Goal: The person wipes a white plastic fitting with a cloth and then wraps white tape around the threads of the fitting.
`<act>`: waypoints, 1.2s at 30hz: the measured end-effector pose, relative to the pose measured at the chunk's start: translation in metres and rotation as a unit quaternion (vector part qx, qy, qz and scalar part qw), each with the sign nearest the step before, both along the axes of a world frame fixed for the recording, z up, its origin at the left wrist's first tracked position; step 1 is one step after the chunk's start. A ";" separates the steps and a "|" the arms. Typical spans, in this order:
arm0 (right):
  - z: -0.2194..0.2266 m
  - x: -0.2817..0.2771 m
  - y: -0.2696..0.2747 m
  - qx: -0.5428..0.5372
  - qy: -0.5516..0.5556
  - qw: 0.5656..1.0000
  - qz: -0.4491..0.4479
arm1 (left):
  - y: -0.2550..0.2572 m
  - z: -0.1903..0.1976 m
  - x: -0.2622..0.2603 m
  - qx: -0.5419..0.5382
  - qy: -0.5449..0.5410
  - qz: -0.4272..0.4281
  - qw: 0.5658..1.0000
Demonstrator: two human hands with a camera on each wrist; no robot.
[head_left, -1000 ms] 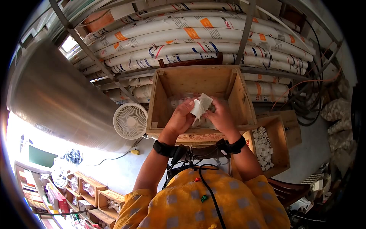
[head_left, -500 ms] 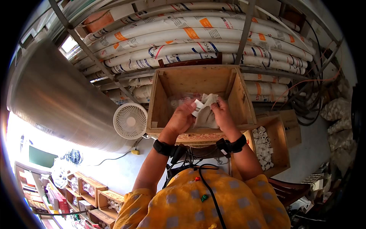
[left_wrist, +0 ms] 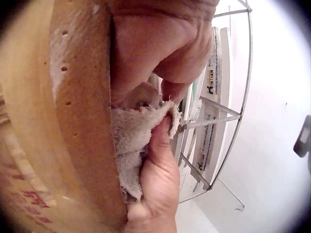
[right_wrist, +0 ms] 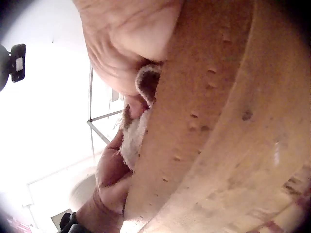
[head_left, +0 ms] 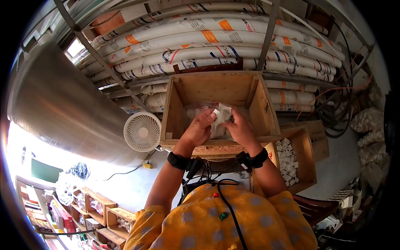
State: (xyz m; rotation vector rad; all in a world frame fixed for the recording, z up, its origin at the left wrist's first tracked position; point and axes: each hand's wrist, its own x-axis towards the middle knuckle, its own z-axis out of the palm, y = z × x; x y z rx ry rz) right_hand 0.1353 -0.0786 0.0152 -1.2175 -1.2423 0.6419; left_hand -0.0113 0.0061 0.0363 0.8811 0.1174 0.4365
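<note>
Both hands work close together over the near part of a wooden box (head_left: 216, 88). My left hand (head_left: 196, 131) grips a small white plastic piece (head_left: 216, 112), mostly covered by fingers and cloth; its exact kind I cannot tell. The right hand (head_left: 241, 130) pinches a whitish, fuzzy rag (head_left: 225, 111) against that piece. In the left wrist view the rag (left_wrist: 131, 131) bunches between the two hands, with the right thumb pressed into its fold. Behind the box's front edge (right_wrist: 187, 121), the right wrist view shows part of the rag (right_wrist: 134, 138). Clear plastic bagging (head_left: 202, 106) lies inside the box.
A white round fan (head_left: 143, 131) stands just left of the box. To the right, a lower wooden box (head_left: 306, 160) holds many white pipe fittings (head_left: 287, 162). Long wrapped white pipes (head_left: 200, 37) lie on a metal rack behind. A big wrapped roll (head_left: 66, 100) leans at left.
The rag was spread and lifted off the white piece half a second ago; now it is bunched against it again. The right hand has shifted slightly left, while the left hand stays nearly in place.
</note>
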 end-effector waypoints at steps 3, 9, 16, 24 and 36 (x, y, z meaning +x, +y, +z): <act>-0.001 0.003 -0.001 -0.005 0.041 0.999 0.013 | 0.003 -0.007 0.003 0.040 0.023 0.016 0.999; -0.010 0.008 0.001 -0.014 0.096 0.995 -0.027 | 0.002 -0.007 0.002 0.005 0.047 0.035 0.998; 0.006 -0.003 -0.003 0.003 0.101 0.994 0.030 | 0.006 -0.012 0.001 -0.050 0.031 0.060 0.996; 0.003 0.001 -0.002 -0.001 0.032 0.999 0.017 | -0.001 0.001 0.000 0.018 0.031 0.022 0.999; 0.005 0.002 -0.007 -0.013 0.082 0.997 -0.005 | 0.006 -0.014 0.003 -0.030 0.030 0.082 0.996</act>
